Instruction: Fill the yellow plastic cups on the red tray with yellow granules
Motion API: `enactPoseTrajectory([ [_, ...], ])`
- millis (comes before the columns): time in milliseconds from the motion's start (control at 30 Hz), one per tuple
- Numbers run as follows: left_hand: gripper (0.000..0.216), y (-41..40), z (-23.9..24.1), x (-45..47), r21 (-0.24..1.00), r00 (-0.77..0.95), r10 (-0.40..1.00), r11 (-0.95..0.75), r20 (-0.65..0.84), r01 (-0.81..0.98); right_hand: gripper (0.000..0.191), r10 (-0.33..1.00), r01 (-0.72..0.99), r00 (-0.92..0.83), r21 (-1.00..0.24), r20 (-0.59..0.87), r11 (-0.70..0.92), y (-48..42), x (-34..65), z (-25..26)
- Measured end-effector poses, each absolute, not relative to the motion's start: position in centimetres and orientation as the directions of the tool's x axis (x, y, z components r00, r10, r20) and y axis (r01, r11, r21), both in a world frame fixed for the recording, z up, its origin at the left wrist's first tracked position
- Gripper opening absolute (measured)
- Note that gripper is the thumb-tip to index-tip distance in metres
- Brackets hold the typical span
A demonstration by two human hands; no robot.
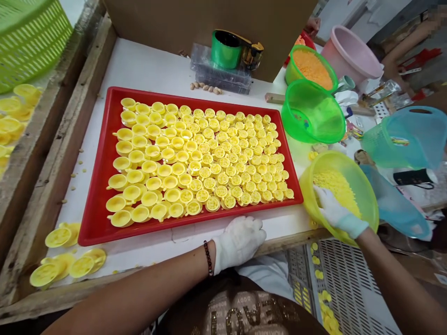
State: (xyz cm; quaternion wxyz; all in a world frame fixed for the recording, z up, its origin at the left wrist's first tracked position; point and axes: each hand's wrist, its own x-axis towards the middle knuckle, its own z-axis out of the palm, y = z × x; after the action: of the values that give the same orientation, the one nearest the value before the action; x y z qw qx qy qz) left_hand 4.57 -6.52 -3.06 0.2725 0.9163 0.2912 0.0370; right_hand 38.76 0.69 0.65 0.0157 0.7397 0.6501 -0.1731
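My left hand point(240, 242), in a white glove, rests on the table's front edge below the red tray point(96, 186). Its fingers are curled, and whatever they might hold is hidden. Rows of small yellow toy cups point(149, 199) fill the tray; those toward the right contain small yellow pieces, while many at the left look empty. Gloved in white too, my right hand point(331, 207) reaches down into a yellow bowl point(368, 200). It touches the heap of small yellow pieces point(337, 184), and its fingertips are partly hidden.
More yellow cups point(57, 237) stand at the front left, beside a wooden rail point(59, 153). Behind the tray, a green tape roll point(225, 50) lies on wrapped packs. Green bowls point(310, 111), a pink tub point(351, 53) and a blue basket point(401, 139) crowd the right. Another person's arm point(412, 37) shows there.
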Motion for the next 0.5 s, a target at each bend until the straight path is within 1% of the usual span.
enactPoseTrajectory([
  [67,0.017,-6.5,-3.0,4.6,0.514,0.826,0.555,-0.683,-0.098,0.520,0.047,0.956,0.977,0.103,-0.153,-0.274,-0.149,0.3,38.0,-0.9],
  [167,0.018,-6.5,-3.0,4.6,0.505,0.828,0.552,-0.689,-0.100,0.520,0.038,0.956,0.964,0.160,-0.169,-0.248,-0.205,1.6,37.3,-1.5],
  [200,0.018,-6.5,-3.0,4.6,0.502,0.828,0.552,-0.691,-0.099,0.520,0.031,0.952,0.951,0.170,-0.212,-0.254,-0.227,2.2,37.5,-1.4],
  [267,0.018,-6.5,-3.0,4.5,0.499,0.828,0.553,-0.695,-0.091,0.518,0.015,0.929,0.874,0.208,-0.368,-0.306,-0.317,3.0,38.4,-0.8],
  [300,0.018,-6.5,-3.1,4.5,0.497,0.829,0.552,-0.696,-0.088,0.517,0.015,0.912,0.809,0.220,-0.458,-0.347,-0.369,3.3,39.0,-0.4],
  [333,0.018,-6.6,-3.1,4.5,0.497,0.829,0.552,-0.698,-0.086,0.516,0.019,0.895,0.734,0.219,-0.539,-0.389,-0.414,3.5,39.5,0.0],
  [400,0.018,-6.6,-3.2,4.5,0.500,0.831,0.551,-0.699,-0.081,0.512,0.031,0.876,0.611,0.185,-0.646,-0.445,-0.458,3.9,40.2,1.1],
  [500,0.018,-6.6,-3.4,4.6,0.498,0.827,0.558,-0.698,-0.072,0.514,0.052,0.905,0.441,0.124,-0.795,-0.406,-0.417,4.7,39.4,3.3],
])
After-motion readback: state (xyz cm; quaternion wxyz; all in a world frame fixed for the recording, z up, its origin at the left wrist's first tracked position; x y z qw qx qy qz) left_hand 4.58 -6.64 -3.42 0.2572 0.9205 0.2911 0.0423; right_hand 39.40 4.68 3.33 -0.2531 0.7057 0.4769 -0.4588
